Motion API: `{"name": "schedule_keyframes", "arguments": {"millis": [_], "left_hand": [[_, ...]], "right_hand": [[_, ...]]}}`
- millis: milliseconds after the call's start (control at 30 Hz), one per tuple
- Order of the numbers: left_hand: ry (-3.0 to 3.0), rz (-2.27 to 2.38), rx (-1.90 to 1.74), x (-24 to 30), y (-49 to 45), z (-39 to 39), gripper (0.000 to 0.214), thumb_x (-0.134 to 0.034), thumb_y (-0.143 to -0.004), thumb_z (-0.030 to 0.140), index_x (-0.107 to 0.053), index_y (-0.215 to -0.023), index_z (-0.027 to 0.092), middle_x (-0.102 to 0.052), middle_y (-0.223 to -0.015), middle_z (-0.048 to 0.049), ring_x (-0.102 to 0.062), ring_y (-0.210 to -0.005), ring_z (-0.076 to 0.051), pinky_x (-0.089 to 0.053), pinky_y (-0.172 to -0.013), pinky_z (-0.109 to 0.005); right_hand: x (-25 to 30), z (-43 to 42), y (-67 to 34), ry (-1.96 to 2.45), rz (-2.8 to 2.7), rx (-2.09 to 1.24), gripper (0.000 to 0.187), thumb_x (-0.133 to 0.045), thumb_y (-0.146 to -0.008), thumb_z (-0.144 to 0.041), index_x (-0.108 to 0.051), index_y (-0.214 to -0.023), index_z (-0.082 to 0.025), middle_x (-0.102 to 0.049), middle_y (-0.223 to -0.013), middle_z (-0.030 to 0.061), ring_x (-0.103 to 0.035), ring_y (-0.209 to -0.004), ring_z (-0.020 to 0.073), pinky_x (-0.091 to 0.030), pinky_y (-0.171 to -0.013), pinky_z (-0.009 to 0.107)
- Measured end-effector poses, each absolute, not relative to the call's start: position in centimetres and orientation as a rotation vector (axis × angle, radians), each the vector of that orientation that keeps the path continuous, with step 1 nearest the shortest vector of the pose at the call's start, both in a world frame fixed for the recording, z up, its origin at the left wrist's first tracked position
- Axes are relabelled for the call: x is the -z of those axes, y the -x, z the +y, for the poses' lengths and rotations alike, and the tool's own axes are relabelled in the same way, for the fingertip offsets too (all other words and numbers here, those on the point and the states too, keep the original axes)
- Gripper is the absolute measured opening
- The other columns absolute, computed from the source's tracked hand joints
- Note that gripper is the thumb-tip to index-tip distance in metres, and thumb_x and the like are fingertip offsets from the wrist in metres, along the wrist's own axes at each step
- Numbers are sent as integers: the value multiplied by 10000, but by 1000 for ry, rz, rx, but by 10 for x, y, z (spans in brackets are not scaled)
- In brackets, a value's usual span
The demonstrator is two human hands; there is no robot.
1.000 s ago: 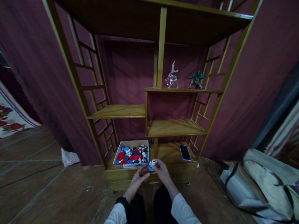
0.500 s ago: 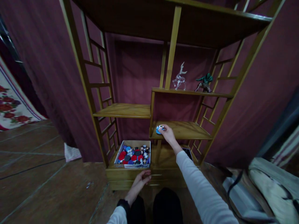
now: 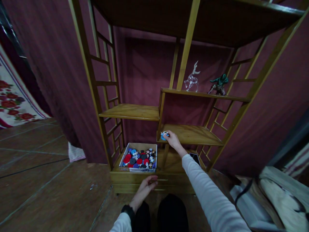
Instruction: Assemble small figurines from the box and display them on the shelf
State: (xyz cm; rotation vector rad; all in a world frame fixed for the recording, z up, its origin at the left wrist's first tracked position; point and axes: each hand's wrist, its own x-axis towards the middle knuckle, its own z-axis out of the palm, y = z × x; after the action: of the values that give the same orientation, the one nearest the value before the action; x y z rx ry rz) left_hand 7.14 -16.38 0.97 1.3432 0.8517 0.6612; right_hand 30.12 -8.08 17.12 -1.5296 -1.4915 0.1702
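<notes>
My right hand point(image 3: 173, 139) grips a small figurine point(image 3: 164, 135) with a blue base, at the front left corner of the lower right shelf point(image 3: 193, 134). Whether its base touches the wood I cannot tell. Fingers loosely apart, my left hand point(image 3: 146, 187) hangs in front of the cabinet's drawers and holds nothing. Just above that hand, an open cardboard box point(image 3: 155, 154) stands on the cabinet's bottom board, filled with several small figurines point(image 3: 137, 158) on red, grey and blue bases.
A clear glass deer point(image 3: 192, 79) and a green-caped figure point(image 3: 219, 84) stand on the upper right shelf. A phone point(image 3: 195, 158) lies on the bottom board, partly behind my right sleeve. Wooden uprights point(image 3: 188, 45) divide the shelving. Bags point(image 3: 277, 196) lie at the right.
My view has shifted slightly, so the shelving appears a little further right and higher. My right hand keeps its grip on the figurine near the shelf corner; the left hand has barely moved.
</notes>
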Motion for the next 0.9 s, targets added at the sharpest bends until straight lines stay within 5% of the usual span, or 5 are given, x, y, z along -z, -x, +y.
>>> {"name": "schedule_keyframes", "arguments": {"millis": [500, 667, 900], "left_hand": [[-1350, 850, -695, -10, -70, -165, 443, -692, -626, 400, -663, -999, 162, -666, -1012, -98, -576, -952, -254, -442, -744, -309], [-1320, 853, -656, -10, -70, -162, 469, -696, -616, 424, -656, -1014, 179, -651, -1067, -103, -579, -958, -262, -447, -741, -325], [-1330, 848, -653, -10, -70, -159, 493, -703, -599, 459, -661, -998, 174, -650, -1052, -109, -587, -899, -244, -444, -700, -308]], "right_hand": [[-167, -79, -307, 1473, -1475, -241, 256, -593, -721, -323, -616, -952, -215, -673, -873, 21, -599, -786, 164, -457, -772, 302], [-167, -77, -325, 1286, -1369, -454, 346, -516, -723, -226, -588, -1060, -193, -668, -1018, 51, -614, -905, 158, -454, -847, 309], [-170, -77, -356, 1333, -1421, -408, 423, -394, -697, -113, -630, -1034, -213, -711, -915, 9, -617, -937, 163, -411, -944, 364]]}}
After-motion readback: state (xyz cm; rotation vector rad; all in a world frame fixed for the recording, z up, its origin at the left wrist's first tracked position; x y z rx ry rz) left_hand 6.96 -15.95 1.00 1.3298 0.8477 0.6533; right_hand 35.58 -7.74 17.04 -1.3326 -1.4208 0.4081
